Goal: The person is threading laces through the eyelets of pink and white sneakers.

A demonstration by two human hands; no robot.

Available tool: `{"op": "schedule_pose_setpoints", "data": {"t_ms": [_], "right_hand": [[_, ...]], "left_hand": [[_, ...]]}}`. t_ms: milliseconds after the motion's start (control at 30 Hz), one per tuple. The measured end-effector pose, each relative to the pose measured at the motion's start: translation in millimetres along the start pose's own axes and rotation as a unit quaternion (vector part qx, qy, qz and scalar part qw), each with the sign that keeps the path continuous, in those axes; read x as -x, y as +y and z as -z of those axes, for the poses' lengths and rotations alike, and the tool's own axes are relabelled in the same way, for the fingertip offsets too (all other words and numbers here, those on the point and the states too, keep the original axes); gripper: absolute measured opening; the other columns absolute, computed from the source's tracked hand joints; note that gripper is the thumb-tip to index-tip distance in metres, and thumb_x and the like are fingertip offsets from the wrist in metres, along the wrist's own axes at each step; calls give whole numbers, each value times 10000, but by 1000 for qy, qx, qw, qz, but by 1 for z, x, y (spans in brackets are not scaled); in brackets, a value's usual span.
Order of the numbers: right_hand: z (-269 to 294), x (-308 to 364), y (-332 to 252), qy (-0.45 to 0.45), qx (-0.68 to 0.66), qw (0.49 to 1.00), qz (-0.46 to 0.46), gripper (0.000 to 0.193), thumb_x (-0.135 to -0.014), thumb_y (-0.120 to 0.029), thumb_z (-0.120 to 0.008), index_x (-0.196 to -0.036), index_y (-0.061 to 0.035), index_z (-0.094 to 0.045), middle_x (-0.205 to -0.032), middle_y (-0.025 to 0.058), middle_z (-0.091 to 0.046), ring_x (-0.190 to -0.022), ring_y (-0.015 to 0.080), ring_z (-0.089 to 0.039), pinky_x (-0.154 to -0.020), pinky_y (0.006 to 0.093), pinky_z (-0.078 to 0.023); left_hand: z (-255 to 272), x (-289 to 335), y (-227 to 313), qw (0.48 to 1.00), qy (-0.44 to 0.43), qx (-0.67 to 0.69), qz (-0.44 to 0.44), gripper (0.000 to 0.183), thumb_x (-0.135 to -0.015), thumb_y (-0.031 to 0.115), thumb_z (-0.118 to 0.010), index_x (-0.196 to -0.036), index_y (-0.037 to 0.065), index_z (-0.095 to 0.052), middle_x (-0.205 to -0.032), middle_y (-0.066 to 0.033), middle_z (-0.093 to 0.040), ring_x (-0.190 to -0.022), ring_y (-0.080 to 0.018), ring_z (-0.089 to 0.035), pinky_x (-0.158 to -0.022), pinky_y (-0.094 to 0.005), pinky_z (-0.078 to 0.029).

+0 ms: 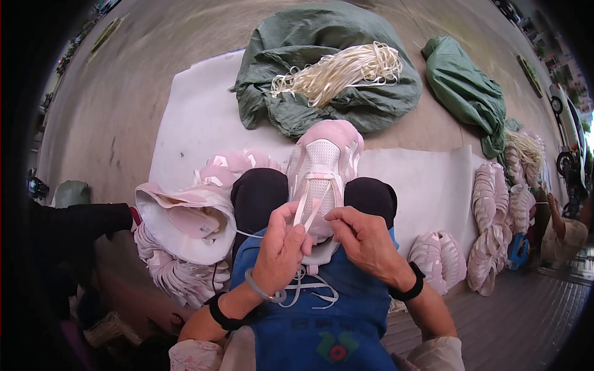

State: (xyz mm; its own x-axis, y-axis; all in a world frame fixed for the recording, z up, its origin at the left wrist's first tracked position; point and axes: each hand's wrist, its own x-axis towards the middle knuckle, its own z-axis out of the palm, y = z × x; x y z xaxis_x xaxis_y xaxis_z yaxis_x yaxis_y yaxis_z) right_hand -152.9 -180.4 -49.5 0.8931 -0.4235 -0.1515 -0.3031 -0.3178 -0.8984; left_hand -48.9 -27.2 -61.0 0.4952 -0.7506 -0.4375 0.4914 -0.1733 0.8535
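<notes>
Between my knees rests a pink and white sneaker (325,151), toe pointing away from me, its mesh tongue facing up. White shoelace (303,207) runs up over the tongue in two flat strands. My left hand (278,247) is closed in a pinch on this lace at the shoe's left side. On the right side, the thumb and forefinger of my right hand (365,241) come together at the shoe's edge; what they pinch is too small to make out. Loose lace ends lie curled on the blue apron (365,303) over my lap.
Ahead, a bundle of cream laces (346,71) lies on a green sack (266,55). Another green sack (464,86) stands right of it. Pink shoe uppers (492,191) are stacked at right; a white-lined bag (145,213) with pink pieces sits at left. White sheeting (192,117) covers the ground.
</notes>
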Motion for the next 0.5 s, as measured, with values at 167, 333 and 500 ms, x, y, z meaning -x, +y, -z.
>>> {"op": "schedule_pose_setpoints", "data": {"t_ms": [167,333,500], "right_hand": [[-5,-6,-7,34,-33,999,24,146,-937,-55,-538,-1039,11,-619,-688,43,-575,-638,81,-540,-590,242,-453],[-9,-7,-15,12,-33,998,-60,151,-930,-71,-562,-1033,24,-618,-734,134,-631,-669,153,-623,-629,280,-497],[-4,-2,-13,-12,-24,992,-120,128,-929,-64,-562,-999,28,-616,-717,96,-630,-663,113,-604,-608,263,-486]], "left_hand": [[-2,13,-6,983,-36,-152,-98,334,-997,117,-430,-1303,-10,-385,-711,-31,-541,-584,-94,-506,-568,-252,-432],[-7,13,-12,970,-24,-201,-132,337,-959,103,-515,-1256,-11,-403,-707,-103,-605,-643,-164,-613,-593,-298,-470],[0,10,-14,950,7,-267,-158,266,-927,95,-572,-1153,16,-456,-736,-175,-627,-645,-283,-658,-582,-350,-491]]}}
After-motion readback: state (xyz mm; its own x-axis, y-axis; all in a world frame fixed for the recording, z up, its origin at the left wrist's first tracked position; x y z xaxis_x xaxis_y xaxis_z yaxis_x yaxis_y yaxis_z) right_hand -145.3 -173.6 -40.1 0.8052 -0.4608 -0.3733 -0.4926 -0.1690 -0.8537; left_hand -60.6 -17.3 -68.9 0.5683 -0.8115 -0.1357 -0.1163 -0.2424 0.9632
